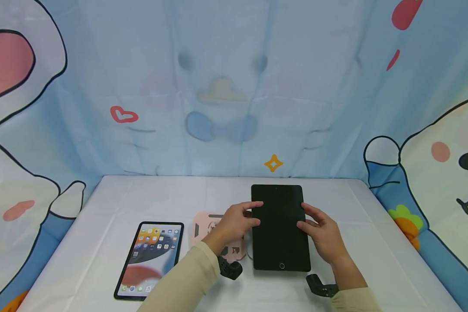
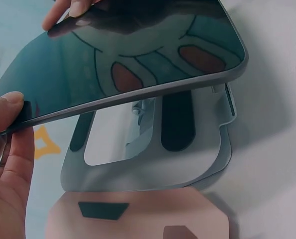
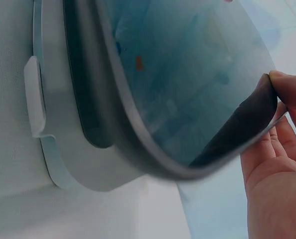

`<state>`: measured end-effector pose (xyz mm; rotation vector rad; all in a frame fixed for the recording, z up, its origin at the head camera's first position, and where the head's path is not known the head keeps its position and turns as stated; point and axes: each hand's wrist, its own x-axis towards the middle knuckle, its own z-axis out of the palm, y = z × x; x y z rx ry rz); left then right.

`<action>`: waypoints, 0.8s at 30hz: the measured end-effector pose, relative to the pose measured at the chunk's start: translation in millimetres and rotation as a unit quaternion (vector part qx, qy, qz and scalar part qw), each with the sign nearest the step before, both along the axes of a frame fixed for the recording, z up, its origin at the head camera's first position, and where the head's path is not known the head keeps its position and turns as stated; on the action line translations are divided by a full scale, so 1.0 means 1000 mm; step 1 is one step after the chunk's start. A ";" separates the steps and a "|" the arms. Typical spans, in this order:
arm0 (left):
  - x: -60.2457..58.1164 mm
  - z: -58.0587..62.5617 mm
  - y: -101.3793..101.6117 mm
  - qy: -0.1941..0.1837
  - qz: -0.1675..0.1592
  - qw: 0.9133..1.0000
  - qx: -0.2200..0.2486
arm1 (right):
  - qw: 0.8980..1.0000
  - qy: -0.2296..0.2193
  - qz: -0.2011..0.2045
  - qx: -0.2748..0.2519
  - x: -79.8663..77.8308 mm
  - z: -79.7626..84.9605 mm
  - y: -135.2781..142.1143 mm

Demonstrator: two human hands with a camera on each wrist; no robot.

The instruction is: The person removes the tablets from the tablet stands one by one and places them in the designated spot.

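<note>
Black-screened tablet point(image 1: 278, 229) held by both hands in front of a grey stand point(image 2: 205, 144), over the white table point(image 1: 386, 268). Left hand point(image 1: 238, 221): thumb and fingers pinch the left long edge, gap only as wide as the tablet is thick. Right hand point(image 1: 323, 236): same pinch on the right long edge.

View comparison. Head: screen plain dark, round home button point(image 1: 282, 265) at the lower end; stand almost wholly covered by the tablet. Left wrist: stand's grey plate visible, with a large opening and dark strips point(image 2: 178, 124); screen mirrors printed figures. Right wrist: pale raised tab point(image 3: 36, 99) at the stand's edge, next to one dark strip.

Surroundings: pink stand point(image 1: 238, 251) just left of the held tablet in the head view, partly covered by the left hand and wrist. Second tablet point(image 1: 148, 255), lit with app icons, lies farther left; left sleeve point(image 1: 185, 281) crosses its lower right corner. Dark wrist cameras point(image 1: 230, 268) on both wrists. Blue cartoon-printed curtain point(image 1: 316, 143) behind.

Limits: tablet's back not visible; contact with the grey stand cannot be told. Pink stand cut off at the bottom of the left wrist view. Near tablet edge blurred in the right wrist view. Icons too small to read.
</note>
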<state>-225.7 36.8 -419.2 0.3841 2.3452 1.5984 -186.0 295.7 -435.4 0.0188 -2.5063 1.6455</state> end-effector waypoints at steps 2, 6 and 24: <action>0.001 0.000 0.000 -0.006 0.001 1.000 0.002 | 1.000 -0.004 0.003 0.005 0.001 0.000 0.002; 0.002 -0.001 0.000 -0.008 -0.002 1.000 0.009 | 1.000 -0.005 0.013 -0.001 0.003 -0.001 0.006; 0.014 -0.011 0.016 0.007 -0.023 1.000 0.021 | 0.998 -0.008 0.030 -0.063 0.015 0.001 0.025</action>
